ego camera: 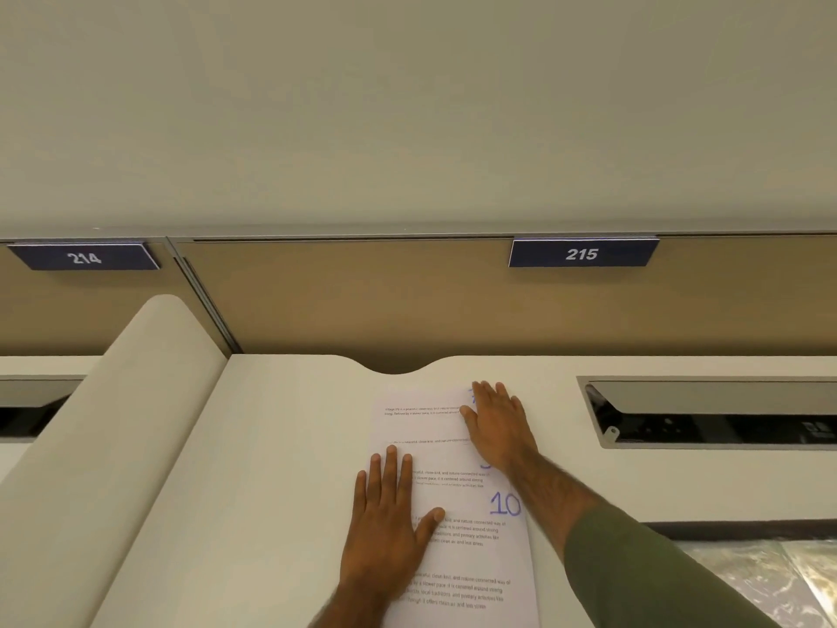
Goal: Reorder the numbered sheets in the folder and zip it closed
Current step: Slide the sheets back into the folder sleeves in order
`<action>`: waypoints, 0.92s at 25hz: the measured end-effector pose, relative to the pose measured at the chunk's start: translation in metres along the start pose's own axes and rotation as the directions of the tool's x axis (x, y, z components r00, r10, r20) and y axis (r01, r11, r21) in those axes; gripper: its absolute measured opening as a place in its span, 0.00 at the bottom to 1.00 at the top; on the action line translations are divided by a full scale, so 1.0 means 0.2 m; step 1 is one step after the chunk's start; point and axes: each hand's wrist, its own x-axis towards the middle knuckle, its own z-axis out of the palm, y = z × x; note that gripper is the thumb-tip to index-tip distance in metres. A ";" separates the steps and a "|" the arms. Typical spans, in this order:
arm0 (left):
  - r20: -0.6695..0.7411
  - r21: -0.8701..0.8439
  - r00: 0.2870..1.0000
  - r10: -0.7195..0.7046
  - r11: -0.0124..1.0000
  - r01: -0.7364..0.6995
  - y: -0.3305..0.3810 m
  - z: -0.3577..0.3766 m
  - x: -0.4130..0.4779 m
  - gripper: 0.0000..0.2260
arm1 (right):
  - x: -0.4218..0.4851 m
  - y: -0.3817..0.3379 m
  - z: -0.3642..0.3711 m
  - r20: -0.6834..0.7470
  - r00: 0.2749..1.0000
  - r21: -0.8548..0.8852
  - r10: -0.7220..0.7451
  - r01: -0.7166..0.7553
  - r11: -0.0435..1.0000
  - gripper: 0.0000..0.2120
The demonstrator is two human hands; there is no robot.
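Several white printed sheets point(457, 514) lie fanned in an overlapping column on the pale desk point(281, 446), running from the far edge toward me. One sheet shows a blue handwritten 10 point(505, 504). My left hand point(389, 523) lies flat with straight fingers on the left side of the sheets. My right hand point(496, 423) presses flat on the top right corner of the farthest sheet, covering most of its blue number. A clear plastic folder point(765, 582) lies at the lower right, partly cut off by the frame.
A rounded divider panel point(136, 423) borders the desk on the left. A dark open cable slot point(715, 414) is set into the desk at the right. A tan back panel carries plates reading 214 point(84, 257) and 215 point(582, 253).
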 end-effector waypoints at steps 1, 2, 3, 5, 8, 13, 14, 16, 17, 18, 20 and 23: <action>0.006 0.003 1.000 -0.001 1.000 0.001 0.00 0.01 0.00 0.38 | 0.01 0.00 0.00 0.001 1.000 0.008 0.007 -0.007 1.000 0.28; 0.003 0.006 1.000 0.000 1.000 0.000 0.00 0.02 0.00 0.38 | 0.02 -0.01 0.00 0.000 1.000 0.019 0.025 -0.025 1.000 0.28; -0.006 0.016 1.000 -0.003 1.000 0.003 0.00 0.03 0.00 0.38 | 0.02 -0.02 0.00 -0.002 0.999 0.027 0.045 -0.045 0.999 0.29; -0.016 0.013 1.000 -0.009 1.000 0.009 -0.01 0.04 0.00 0.38 | 0.02 -0.04 0.00 -0.009 0.998 0.031 0.066 -0.065 0.997 0.28; -0.045 -0.015 0.999 -0.001 1.000 0.000 -0.01 0.04 0.00 0.39 | 0.01 -0.07 -0.02 -0.035 0.998 0.149 0.058 -0.053 0.987 0.26; -0.062 0.012 0.998 0.022 1.000 -0.021 -0.01 0.03 0.00 0.38 | 0.10 -0.07 -0.14 0.048 0.946 0.759 0.320 -0.243 0.605 0.20; -0.075 0.031 0.997 0.023 0.999 -0.020 -0.02 0.04 0.00 0.38 | 0.13 -0.05 -0.15 0.090 0.928 0.782 0.361 -0.291 0.552 0.09; -0.069 0.059 0.997 0.038 0.998 -0.034 -0.04 0.06 0.00 0.37 | 0.16 -0.02 -0.14 0.099 0.914 0.727 0.393 -0.336 0.599 0.16; -0.066 0.073 0.997 0.049 0.996 -0.044 -0.04 0.07 0.01 0.37 | 0.16 -0.01 -0.14 0.070 0.917 0.674 0.392 -0.333 0.659 0.19; -0.066 0.084 0.996 0.059 0.995 -0.053 -0.04 0.07 0.01 0.37 | 0.15 -0.01 -0.16 0.029 0.917 0.640 0.398 -0.322 0.697 0.20; -0.068 0.099 0.996 0.057 0.994 -0.050 -0.04 0.07 0.00 0.37 | 0.14 0.00 -0.20 -0.028 0.907 0.605 0.421 -0.320 0.729 0.20; -0.068 0.092 0.997 0.045 0.995 -0.039 -0.04 0.07 -0.02 0.37 | 0.14 0.06 -0.25 -0.089 0.874 0.660 0.477 -0.307 0.686 0.19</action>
